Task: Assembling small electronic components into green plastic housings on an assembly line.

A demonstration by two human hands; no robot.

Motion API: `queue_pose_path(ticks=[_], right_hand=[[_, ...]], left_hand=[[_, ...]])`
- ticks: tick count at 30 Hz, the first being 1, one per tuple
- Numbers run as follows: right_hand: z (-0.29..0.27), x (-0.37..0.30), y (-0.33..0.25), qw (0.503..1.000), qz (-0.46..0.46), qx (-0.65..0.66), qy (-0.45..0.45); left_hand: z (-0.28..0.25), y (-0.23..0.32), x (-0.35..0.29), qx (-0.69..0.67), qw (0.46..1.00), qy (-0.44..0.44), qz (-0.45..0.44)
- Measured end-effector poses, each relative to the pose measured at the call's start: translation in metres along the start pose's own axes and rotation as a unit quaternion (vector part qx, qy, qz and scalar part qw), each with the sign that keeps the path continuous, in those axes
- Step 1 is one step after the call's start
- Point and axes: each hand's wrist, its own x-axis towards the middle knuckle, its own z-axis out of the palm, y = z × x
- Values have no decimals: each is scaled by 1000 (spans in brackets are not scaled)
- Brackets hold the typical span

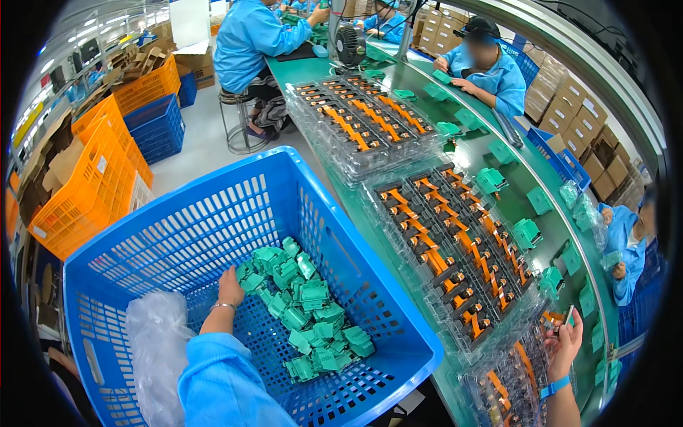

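My left hand (pixel 228 290) reaches down into a big blue plastic basket (pixel 379 280). Its fingers are stretched out at the left edge of a heap of green plastic housings (pixel 313 293), and the fingertips are partly hidden. Over at the lower right, my right hand (pixel 564 343) pinches a small part with a pale, thin edge (pixel 570 315); the fingers cover most of it. Below that hand lies a clear plastic tray (pixel 491 366) with orange-and-black components. A larger clear tray (pixel 445 313) beside it carries rows of similar components (pixel 473 249).
Crumpled clear plastic film (pixel 160 341) hangs in the basket's left side. More filled trays (pixel 363 117) stand farther along the green bench (pixel 341 196). Green housings (pixel 527 233) line a conveyor strip (pixel 523 181). Several people in blue work nearby; orange crates (pixel 92 181) stand left.
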Motion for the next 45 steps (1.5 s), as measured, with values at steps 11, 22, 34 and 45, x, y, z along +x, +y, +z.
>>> queue_pose_path(ticks=[11,22,34,45], right_hand=[[-7,3,-1,998,57,26,4],[-16,6,-5,995,60,77,-3],[-27,4,-1,993,20,113,-39],[-70,-37,-59,939,69,310,-131]], left_hand=[[11,-27,14,-53,997,51,34],[-118,89,-27,-382,914,132,39],[-228,434,-183,-720,492,-486,-58],[-182,510,-263,-485,593,-630,123]])
